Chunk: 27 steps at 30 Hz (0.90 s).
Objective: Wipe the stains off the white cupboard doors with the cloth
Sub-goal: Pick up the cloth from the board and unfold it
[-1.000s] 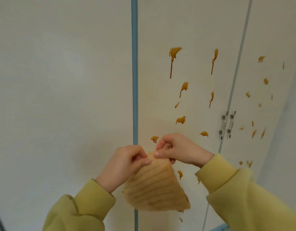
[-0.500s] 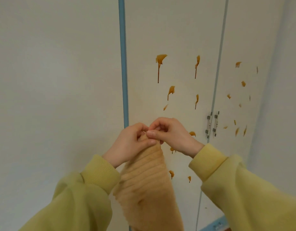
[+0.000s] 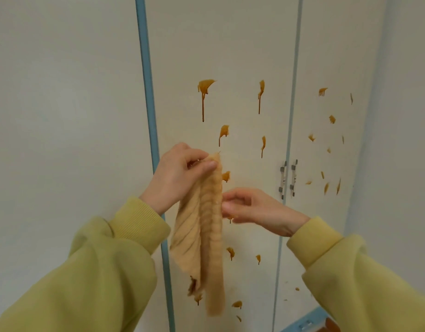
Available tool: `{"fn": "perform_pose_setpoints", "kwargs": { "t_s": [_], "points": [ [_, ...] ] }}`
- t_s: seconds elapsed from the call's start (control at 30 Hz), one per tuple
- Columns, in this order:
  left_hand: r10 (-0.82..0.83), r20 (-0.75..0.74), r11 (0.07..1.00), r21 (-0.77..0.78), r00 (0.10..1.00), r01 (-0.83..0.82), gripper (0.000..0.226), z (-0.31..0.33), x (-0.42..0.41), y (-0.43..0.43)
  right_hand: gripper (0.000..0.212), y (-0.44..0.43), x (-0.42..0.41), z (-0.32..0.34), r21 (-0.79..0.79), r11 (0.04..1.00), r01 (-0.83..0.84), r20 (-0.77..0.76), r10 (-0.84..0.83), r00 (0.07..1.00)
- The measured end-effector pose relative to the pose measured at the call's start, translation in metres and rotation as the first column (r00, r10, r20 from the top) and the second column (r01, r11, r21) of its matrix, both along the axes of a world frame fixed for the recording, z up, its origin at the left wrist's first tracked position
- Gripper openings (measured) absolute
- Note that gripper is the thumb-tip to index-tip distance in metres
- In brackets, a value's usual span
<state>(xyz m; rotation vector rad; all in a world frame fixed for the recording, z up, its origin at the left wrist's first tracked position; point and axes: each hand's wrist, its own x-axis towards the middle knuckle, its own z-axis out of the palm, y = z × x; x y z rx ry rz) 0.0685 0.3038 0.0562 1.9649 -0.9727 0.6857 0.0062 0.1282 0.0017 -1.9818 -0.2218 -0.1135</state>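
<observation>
**A smear or a drop is the risk**

The left hand (image 3: 180, 173) pinches the cloth (image 3: 206, 236) by its top corner, thumb against fingers, in front of the stained cupboard door (image 3: 230, 44). The right hand (image 3: 257, 209) curls its fingers at the cloth's edge; whether they grip cannot be told. The soiled lower end could smear the door, or the slight pinch could slip. The cloth hangs with its long axis upright, corner up.

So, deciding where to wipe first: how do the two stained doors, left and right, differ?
The left door has bigger blobs, some with long drips; the right door has small scattered flecks. The cloth hangs before the left door, not the right door. Both are white and orange-stained.
</observation>
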Motion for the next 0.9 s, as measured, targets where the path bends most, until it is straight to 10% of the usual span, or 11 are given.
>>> {"fn": "perform_pose_setpoints", "kwargs": {
  "t_s": [0.43,0.9],
  "points": [
    [0.11,-0.033,0.963,-0.243,0.993,-0.114,0.002,0.035,-0.001,-0.059,0.025,-0.084,0.012,-0.071,-0.326,0.935,-0.143,-0.325,0.031,0.945],
    [0.391,-0.174,0.824,-0.37,0.904,-0.428,0.017,0.007,0.022,-0.047,0.014,-0.205,0.008,0.006,0.321,0.915,0.245,-0.14,-0.211,0.968]
  ]
}}
